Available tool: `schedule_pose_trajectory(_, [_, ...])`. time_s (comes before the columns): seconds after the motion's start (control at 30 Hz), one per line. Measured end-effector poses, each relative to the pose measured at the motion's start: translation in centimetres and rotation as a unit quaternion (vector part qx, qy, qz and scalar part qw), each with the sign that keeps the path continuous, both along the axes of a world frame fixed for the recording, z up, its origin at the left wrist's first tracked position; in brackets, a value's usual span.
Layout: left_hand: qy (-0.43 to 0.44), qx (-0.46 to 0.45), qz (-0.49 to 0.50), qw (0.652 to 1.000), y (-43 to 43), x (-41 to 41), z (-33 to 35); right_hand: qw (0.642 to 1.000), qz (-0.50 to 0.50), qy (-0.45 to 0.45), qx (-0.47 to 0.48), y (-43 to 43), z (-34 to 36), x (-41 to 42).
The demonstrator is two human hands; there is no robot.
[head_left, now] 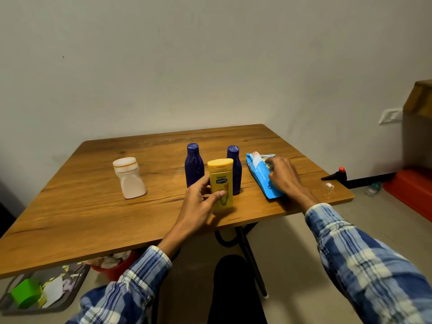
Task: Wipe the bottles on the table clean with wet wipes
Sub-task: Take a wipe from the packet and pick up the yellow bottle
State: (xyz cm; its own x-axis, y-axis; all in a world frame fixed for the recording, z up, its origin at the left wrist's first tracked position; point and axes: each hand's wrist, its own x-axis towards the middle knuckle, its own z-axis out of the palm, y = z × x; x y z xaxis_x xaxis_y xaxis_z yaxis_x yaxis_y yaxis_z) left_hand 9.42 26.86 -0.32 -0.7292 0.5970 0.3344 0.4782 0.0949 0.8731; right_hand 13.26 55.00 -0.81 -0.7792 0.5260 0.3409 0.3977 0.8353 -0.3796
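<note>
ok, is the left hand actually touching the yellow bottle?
Touching. The head view shows the left hand gripping the yellow bottle, with the thumb across its front label and the fingers curled round its side.
</note>
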Motion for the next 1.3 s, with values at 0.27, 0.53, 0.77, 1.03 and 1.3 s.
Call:
schedule_pose_trajectory(0.27, [-0.010, 0.006, 0.002, 1.000, -0.6, -0.5, -0.3, 0.994, -0.006, -0.070, 0.079, 1.1, -0.6, -2.1])
schedule_pose_trajectory(0.53, [0.000, 0.000, 0.003, 1.000, -0.3, -0.3, 0.1, 0.998, -0.018, -0.046, 0.025, 0.5, -0.6, -2.3])
schedule_pose_trajectory(0.77, [-0.002, 0.001, 0.003, 1.000, -0.4, -0.3, 0.1, 0.993, -0.056, 0.086, 0.060, 0.7, -0.1, -1.3])
schedule_pose_trajectory(1.03, [0.000, 0.000, 0.001, 1.000, -0.4, -0.1, 0.0, 0.972, -0.056, 0.228, 0.025, 1.3, 1.2, -0.8])
schedule_pose_trajectory(1.3, [-0.002, 0.009, 0.006, 1.000, -1.3, -0.1, 0.5, 0.893, 0.002, 0.430, -0.135, 0.4, 3.7, -0.5])
